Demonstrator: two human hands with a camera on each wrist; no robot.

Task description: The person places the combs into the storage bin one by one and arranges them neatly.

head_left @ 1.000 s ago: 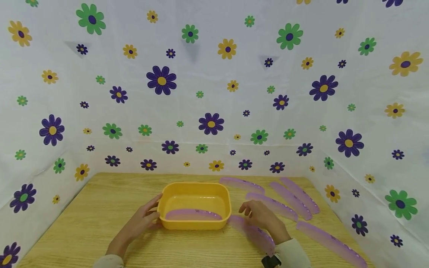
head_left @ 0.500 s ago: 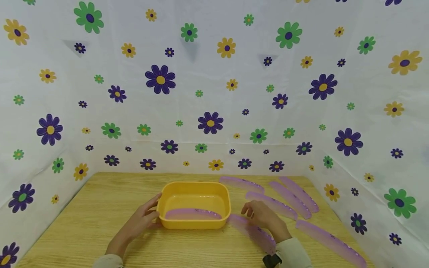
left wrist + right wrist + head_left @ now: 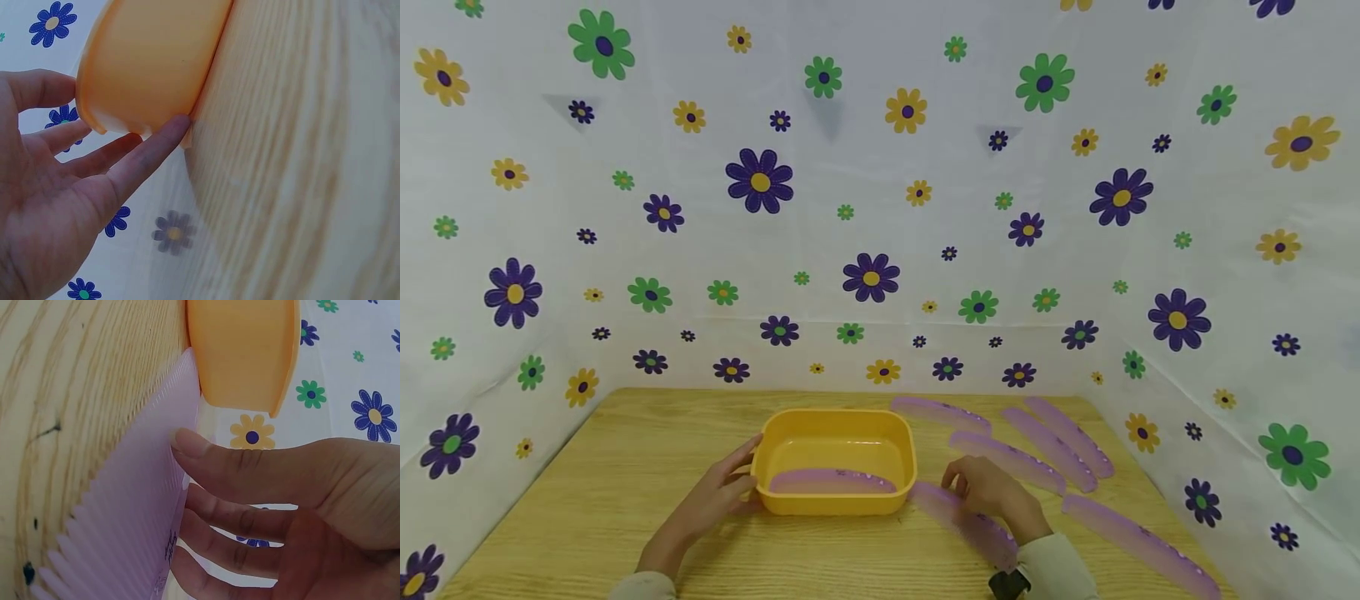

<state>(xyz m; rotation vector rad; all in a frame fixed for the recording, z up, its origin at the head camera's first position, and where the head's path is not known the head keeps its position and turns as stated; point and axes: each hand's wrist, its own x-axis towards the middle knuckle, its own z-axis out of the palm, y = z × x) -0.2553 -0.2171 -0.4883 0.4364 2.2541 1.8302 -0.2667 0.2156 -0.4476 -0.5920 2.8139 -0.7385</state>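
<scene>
A yellow plastic tub [image 3: 835, 503] stands on the table with one purple comb [image 3: 832, 481] lying inside it. My left hand [image 3: 721, 490] is at the tub's left end; in the left wrist view its outstretched fingers touch the end wall and rim. Just right of the tub lies another purple comb [image 3: 985, 537], its near part partly covered by my right hand [image 3: 992, 492]. In the right wrist view that hand pinches this comb [image 3: 134, 481], thumb on its face and fingertips along its spine. The comb's tip points to the tub.
Several more purple combs lie to the right: one at the back [image 3: 940, 410], one behind my right hand [image 3: 1011, 460], a pair side by side at back right [image 3: 1052, 446], and one at front right [image 3: 1142, 542]. Flower-printed cloth [image 3: 872, 208] surrounds the wooden table [image 3: 647, 442].
My right hand has come down slightly onto the comb, its thumb and fingers now closer to it. The left hand and the tub stay in place.
</scene>
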